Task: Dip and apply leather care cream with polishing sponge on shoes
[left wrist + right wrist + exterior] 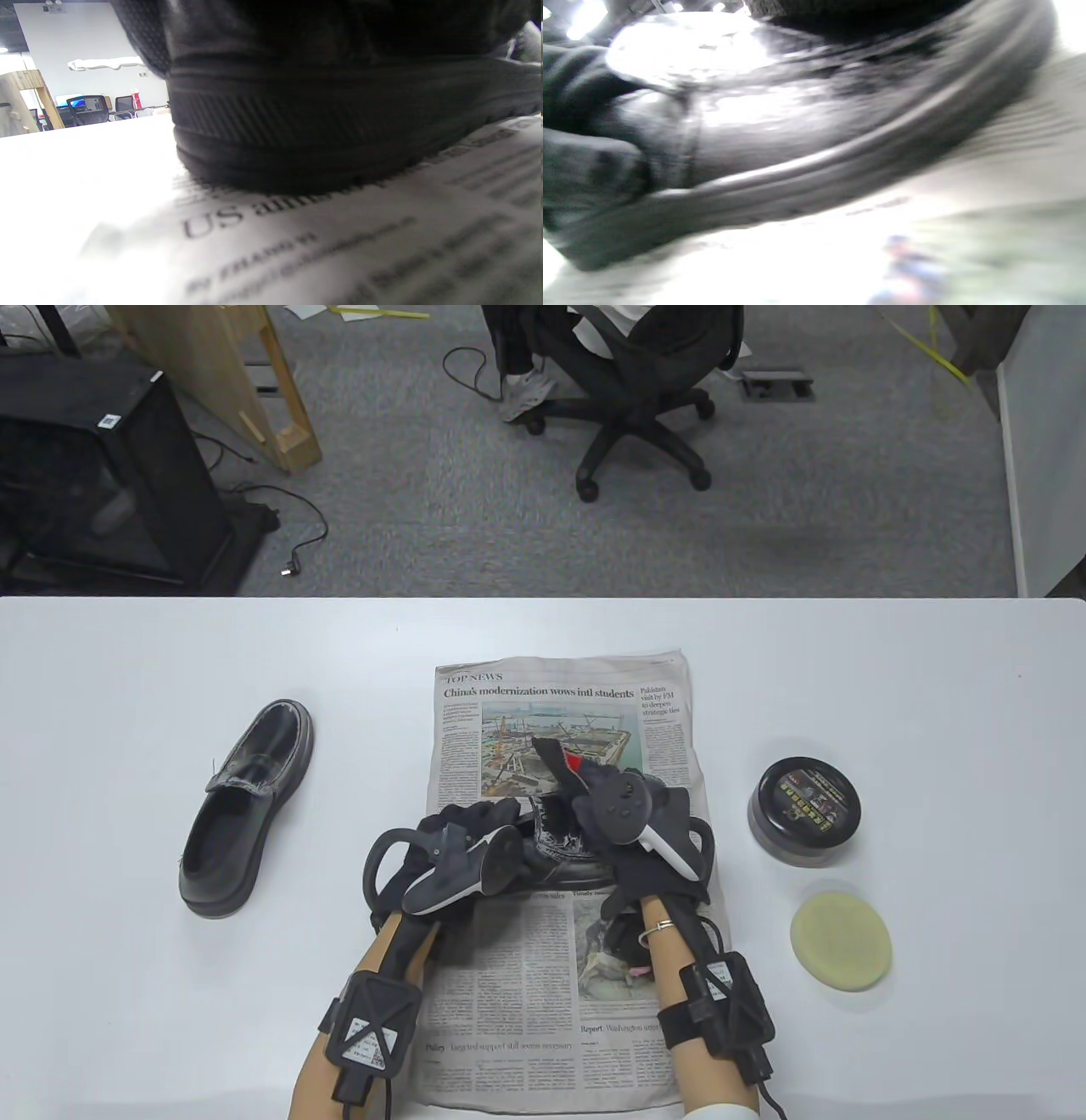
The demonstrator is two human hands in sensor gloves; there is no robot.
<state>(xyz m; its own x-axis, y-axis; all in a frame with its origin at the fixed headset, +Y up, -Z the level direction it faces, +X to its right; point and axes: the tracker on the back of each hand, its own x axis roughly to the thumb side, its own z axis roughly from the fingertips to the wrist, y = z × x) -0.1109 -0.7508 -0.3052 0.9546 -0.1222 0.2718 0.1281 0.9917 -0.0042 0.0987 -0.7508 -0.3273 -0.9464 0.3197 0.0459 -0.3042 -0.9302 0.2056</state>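
Note:
A black leather shoe (564, 853) lies on the newspaper (509, 984), mostly hidden under both hands. My left hand (471, 819) grips its left end; the left wrist view shows the ribbed sole (322, 127) standing on the paper. My right hand (585, 793) holds its right part from above, one finger stretched toward the far side. The right wrist view shows gloved fingers (585, 169) against the shiny upper (780, 123). The round cream tin (805, 812), lid on, and the pale yellow sponge (841, 942) lie to the right, untouched.
A second black shoe (246, 810) lies on the white table (127, 1027) to the left of the newspaper. Beyond the table's far edge are the carpet floor and an office chair (636, 398).

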